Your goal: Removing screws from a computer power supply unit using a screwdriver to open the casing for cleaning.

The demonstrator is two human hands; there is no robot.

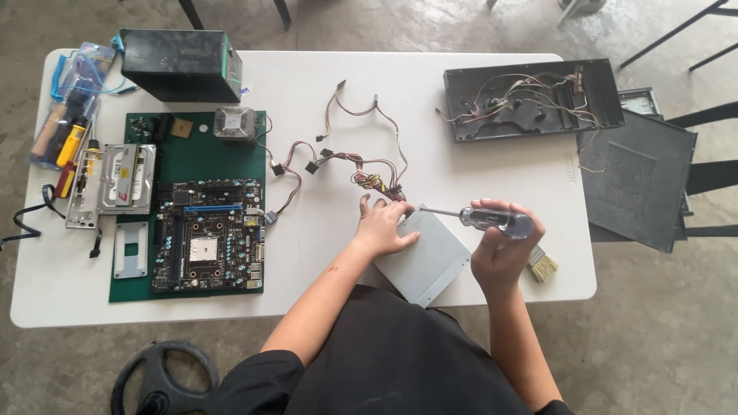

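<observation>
— What have we got in our hands?

— Our right hand (503, 250) is closed around the clear handle of a screwdriver (484, 218), and its shaft points left to the top corner of the grey metal box (427, 257). Our left hand (382, 229) lies on the box near that corner, fingers spread, pressing down rather than gripping.

— Where does the box sit?

— On the white bench (323, 253), near the front edge and turned at an angle. A bundle of coloured wires (361, 161) runs from its top corner up across the bench. A small brush (543, 265) lies just beside our right hand.

— And to the left?

— A green mat (134, 286) carries a circuit board (207, 234), with a silver drive (127, 178) at its upper left and a metal cooler (234, 123) above. A black box (181, 65) stands at the far edge. On the far right lies an open black panel (530, 100) with loose wiring.
</observation>
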